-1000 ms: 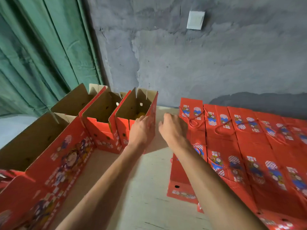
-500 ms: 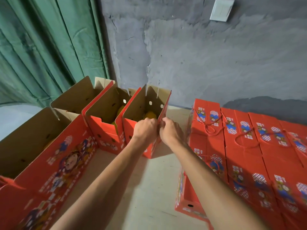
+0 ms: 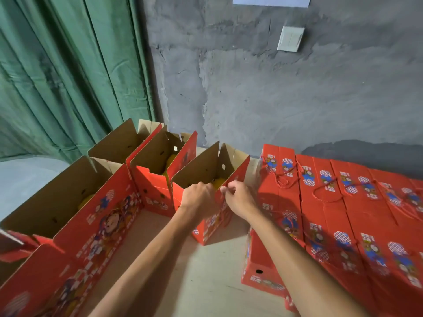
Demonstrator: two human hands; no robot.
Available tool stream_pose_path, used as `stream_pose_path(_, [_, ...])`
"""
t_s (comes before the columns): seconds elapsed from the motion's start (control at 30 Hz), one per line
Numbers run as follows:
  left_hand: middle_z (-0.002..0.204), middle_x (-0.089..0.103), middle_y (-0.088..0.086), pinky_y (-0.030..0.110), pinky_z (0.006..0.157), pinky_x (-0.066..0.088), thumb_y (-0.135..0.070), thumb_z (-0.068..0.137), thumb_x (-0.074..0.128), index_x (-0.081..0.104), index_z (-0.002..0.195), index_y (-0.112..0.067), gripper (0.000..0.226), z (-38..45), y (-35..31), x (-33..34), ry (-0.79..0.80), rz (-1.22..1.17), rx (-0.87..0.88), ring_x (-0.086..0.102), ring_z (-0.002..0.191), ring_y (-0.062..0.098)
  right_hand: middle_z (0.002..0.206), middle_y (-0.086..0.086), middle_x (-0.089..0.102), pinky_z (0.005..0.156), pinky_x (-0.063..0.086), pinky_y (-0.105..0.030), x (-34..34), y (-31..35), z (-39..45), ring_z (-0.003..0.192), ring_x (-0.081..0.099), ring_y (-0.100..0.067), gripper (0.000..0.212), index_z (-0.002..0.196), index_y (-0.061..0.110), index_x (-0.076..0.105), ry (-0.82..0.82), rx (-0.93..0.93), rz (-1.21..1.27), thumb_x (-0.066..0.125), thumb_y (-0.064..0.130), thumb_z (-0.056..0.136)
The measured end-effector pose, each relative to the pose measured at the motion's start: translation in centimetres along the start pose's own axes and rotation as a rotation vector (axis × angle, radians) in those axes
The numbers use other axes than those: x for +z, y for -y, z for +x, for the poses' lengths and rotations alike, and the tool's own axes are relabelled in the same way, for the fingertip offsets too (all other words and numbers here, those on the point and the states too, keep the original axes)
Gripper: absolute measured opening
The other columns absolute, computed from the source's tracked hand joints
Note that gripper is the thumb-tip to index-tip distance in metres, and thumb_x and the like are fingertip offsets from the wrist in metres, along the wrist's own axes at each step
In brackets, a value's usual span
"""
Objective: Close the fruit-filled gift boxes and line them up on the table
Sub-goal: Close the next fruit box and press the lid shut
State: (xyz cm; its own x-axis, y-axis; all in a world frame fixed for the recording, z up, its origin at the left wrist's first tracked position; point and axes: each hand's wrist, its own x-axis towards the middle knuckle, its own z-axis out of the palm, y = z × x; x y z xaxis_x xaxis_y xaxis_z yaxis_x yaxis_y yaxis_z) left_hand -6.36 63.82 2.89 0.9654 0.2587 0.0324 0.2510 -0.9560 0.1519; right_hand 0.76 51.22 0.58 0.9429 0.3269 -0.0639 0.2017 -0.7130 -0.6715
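Reaching forward, both hands' grip: left hand [image 3: 198, 197] and right hand [image 3: 239, 199] pinching open gift box [image 3: 207, 170] rim.

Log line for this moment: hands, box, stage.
left hand: grips open box near rim | right hand: pinches right flap | fruit inside | closed boxes at right | stage: closing

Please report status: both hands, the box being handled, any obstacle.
Left hand and right hand grip the near rim of the open box. Flaps up, yellow fruit inside. Closed boxes lined up at right, nothing blocking.
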Motion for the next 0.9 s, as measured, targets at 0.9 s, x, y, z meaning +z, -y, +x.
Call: stream_pose_path(0.9, [0.076, 0.047, -0.003, 0.028, 0.059, 0.045, -0.021, 0.101, 0.042, 0.060, 0.117, -0.020, 0.024, -26.4, -12.0, 0.2, 0.492, -0.214, 0.415, 0.055, 0.067, 0.015, 0.068, 0.003, 0.036, 0.050, 0.023, -0.025, -3.6, -7.7, -24.6, 0.068, 0.033, -0.018, 0.036, 0.076, 0.017, 0.040, 0.091, 0.097, -0.091, 0.074, 0.015, 0.086])
